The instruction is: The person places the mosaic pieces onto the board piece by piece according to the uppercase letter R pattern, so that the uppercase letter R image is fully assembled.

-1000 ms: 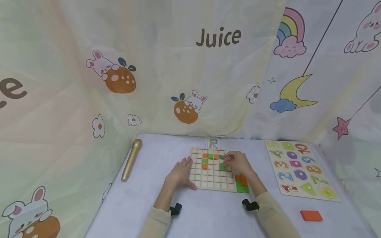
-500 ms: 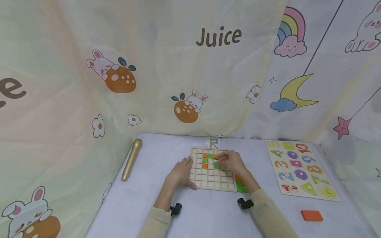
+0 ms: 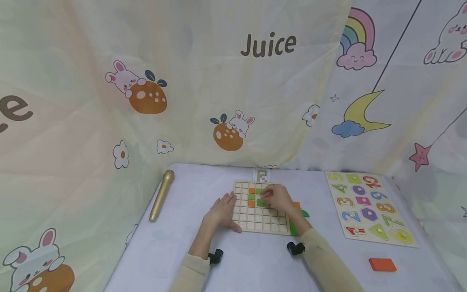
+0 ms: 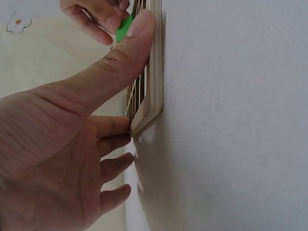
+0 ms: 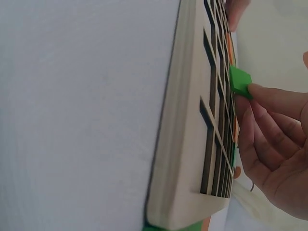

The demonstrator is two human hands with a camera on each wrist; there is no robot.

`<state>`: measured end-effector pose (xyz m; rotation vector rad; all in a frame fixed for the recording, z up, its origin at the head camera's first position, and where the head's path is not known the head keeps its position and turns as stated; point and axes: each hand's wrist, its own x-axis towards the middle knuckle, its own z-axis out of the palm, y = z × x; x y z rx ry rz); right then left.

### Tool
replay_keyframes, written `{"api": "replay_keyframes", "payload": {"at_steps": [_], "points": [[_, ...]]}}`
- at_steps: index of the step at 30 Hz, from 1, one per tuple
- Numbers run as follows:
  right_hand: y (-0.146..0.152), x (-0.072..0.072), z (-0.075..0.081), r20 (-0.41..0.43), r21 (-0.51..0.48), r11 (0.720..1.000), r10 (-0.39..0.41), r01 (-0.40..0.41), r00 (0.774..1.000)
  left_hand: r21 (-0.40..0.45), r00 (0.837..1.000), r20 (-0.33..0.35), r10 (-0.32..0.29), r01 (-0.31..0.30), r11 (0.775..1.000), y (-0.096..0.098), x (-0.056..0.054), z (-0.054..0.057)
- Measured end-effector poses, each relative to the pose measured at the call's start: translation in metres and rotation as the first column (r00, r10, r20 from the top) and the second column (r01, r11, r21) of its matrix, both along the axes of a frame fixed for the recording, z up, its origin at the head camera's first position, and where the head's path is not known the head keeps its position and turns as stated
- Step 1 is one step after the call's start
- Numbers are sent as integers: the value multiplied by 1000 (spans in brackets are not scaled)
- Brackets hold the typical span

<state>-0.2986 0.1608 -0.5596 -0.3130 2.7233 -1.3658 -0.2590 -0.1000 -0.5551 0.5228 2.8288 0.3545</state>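
Observation:
A wooden grid board (image 3: pixel 255 221) lies on the white table, with orange tiles (image 3: pixel 251 190) and green tiles (image 3: pixel 251 197) set in some squares. My right hand (image 3: pixel 278 198) pinches a green square tile (image 5: pixel 239 82) between thumb and fingertips, tilted just over the board. It covers part of the upper right squares. My left hand (image 3: pixel 220 213) rests against the board's left side, fingers extended. In the left wrist view its thumb (image 4: pixel 139 29) lies along the board's near edge.
Loose green and orange pieces (image 3: pixel 294 228) lie beside the board's right edge. A small pattern card (image 3: pixel 262 175) is behind it. A gold microphone-shaped stick (image 3: pixel 161 195) lies left. At right are a number puzzle board (image 3: pixel 363 201) and an orange block (image 3: pixel 382 265).
My right hand has moved left across the board with the green tile, uncovering more of the loose pieces at the right. My left hand has stayed in place.

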Motion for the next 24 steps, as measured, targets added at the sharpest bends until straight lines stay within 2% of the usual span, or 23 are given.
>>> {"api": "replay_keyframes", "payload": {"at_steps": [8,17,24], "points": [[-6,-2,-1,19,49,999,-3,2,1000,-5,1000,4,4,-4,1000,2,0,0],[-8,-2,-7,33,56,997,-54,52,998,-5,1000,10,6,-6,1000,2,-1,-1],[-3,0,-7,22,44,998,-47,46,999,-32,1000,10,9,-9,999,1,-5,-12]]}}
